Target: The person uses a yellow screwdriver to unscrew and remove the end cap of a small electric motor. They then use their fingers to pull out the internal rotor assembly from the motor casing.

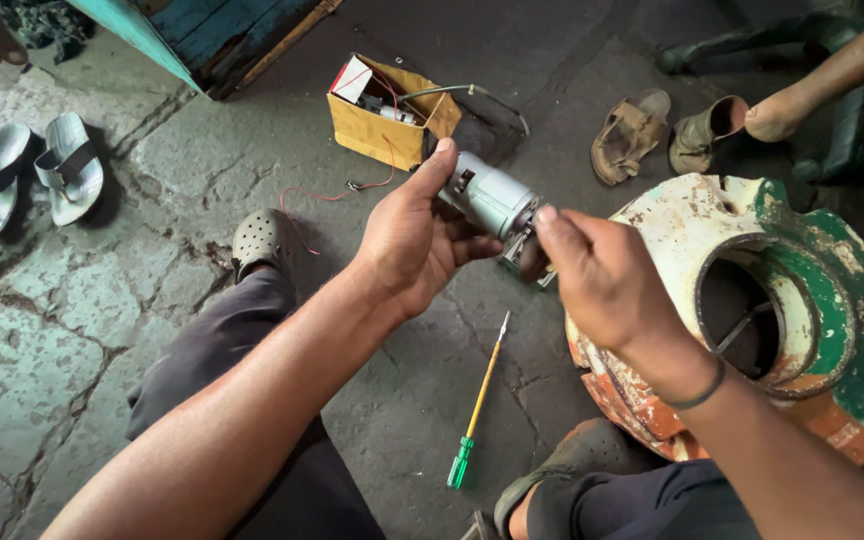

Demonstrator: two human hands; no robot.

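Note:
My left hand (414,240) grips a small grey cylindrical electric motor (490,197) around its body, thumb up along its far end. My right hand (600,280) is closed on the motor's near end (520,250), where a metal bracket and terminals stick out. Both hands hold it above the stone floor, between my knees. A screwdriver (478,402) with a yellow shaft and green handle lies on the floor just below the hands.
A yellow cardboard box (384,128) with wires and parts stands beyond the hands, a thin red wire trailing from it. A worn white, green and orange metal housing (802,300) sits at right. Sandals (30,175) lie at left; another person's foot (782,115) and sandals (667,135) are at upper right.

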